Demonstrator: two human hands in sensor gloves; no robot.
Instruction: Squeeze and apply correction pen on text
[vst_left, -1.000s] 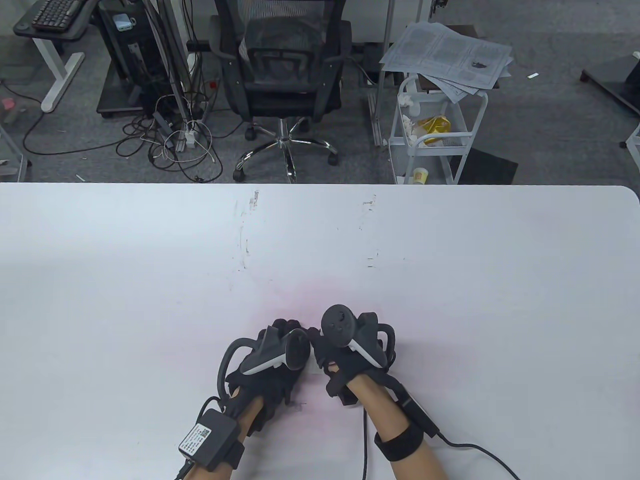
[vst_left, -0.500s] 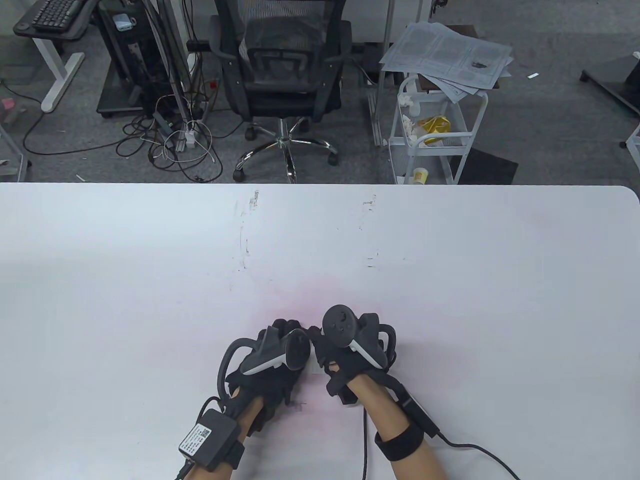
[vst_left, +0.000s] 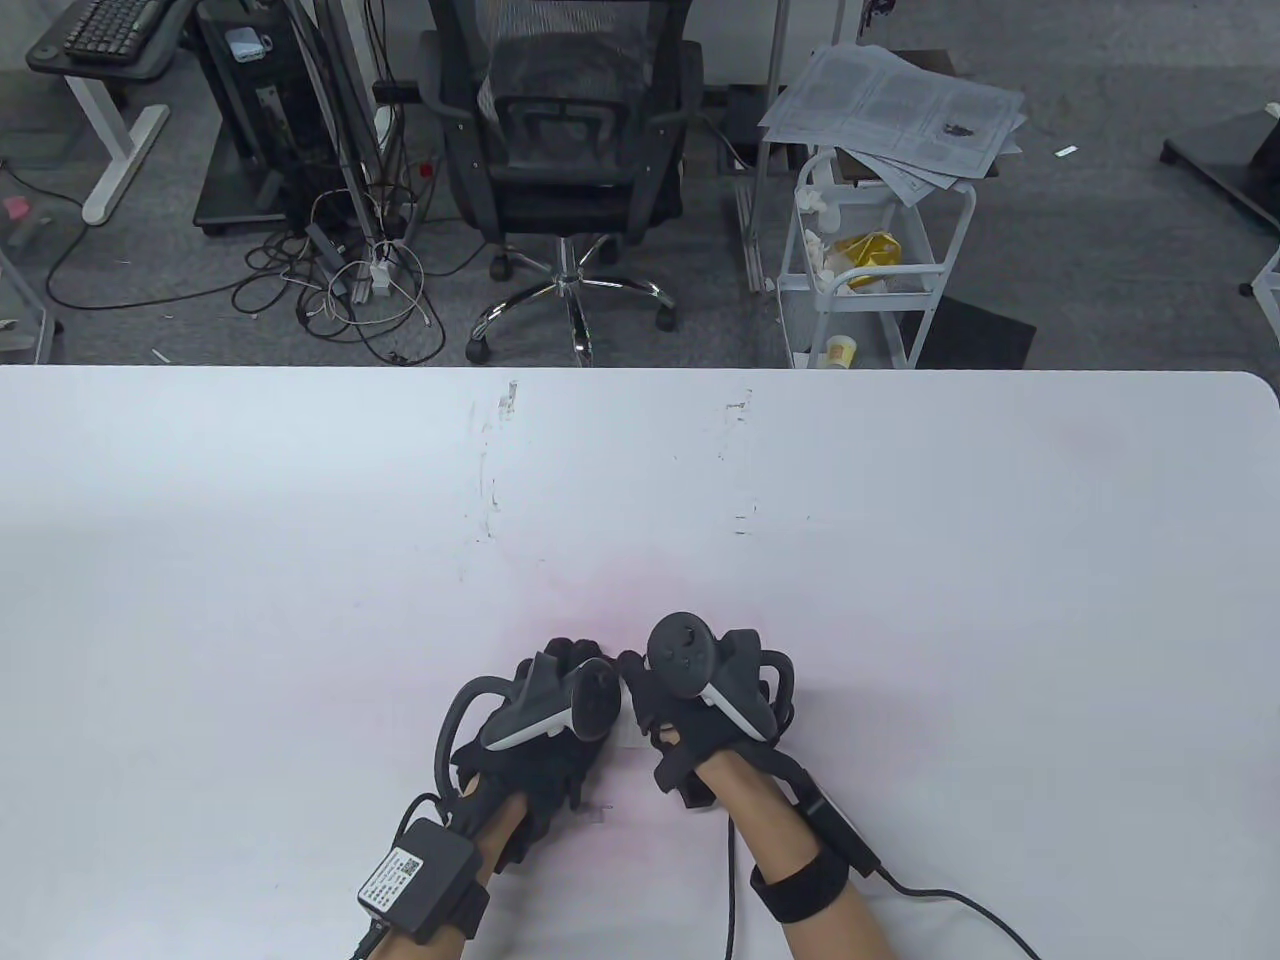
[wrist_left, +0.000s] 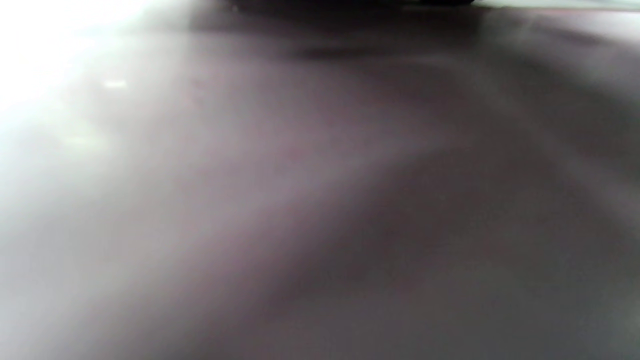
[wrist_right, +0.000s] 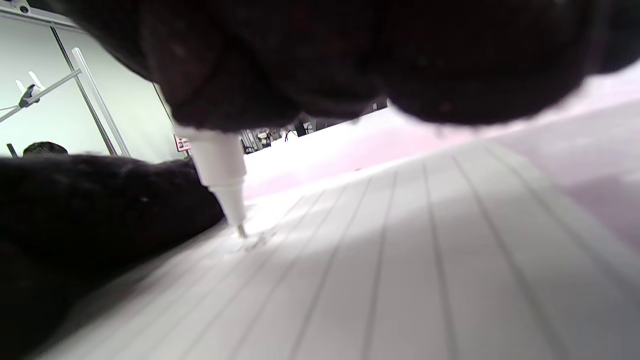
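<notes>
Both hands unmoved | right hand (vst_left: 700, 715) fingers (wrist_right: 280, 60) grip pen (wrist_right: 220, 170) | left hand (vst_left: 540, 720): unclear

A white desk (vst_left: 300, 520) fills the lower frame, scuffed near its far edge. Beyond it, grey carpet (vst_left: 1100, 260). A black mesh office chair (vst_left: 565, 130) stands at top centre, tangled cables (vst_left: 340, 290) to its left, and a white trolley (vst_left: 880, 270) topped with newspapers (vst_left: 890, 105) at upper right.

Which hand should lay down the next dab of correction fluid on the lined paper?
Right. The right hand already grips the correction pen, its tip on the lined paper. The left hand lies beside it on the sheet, better kept steadying it.
</notes>
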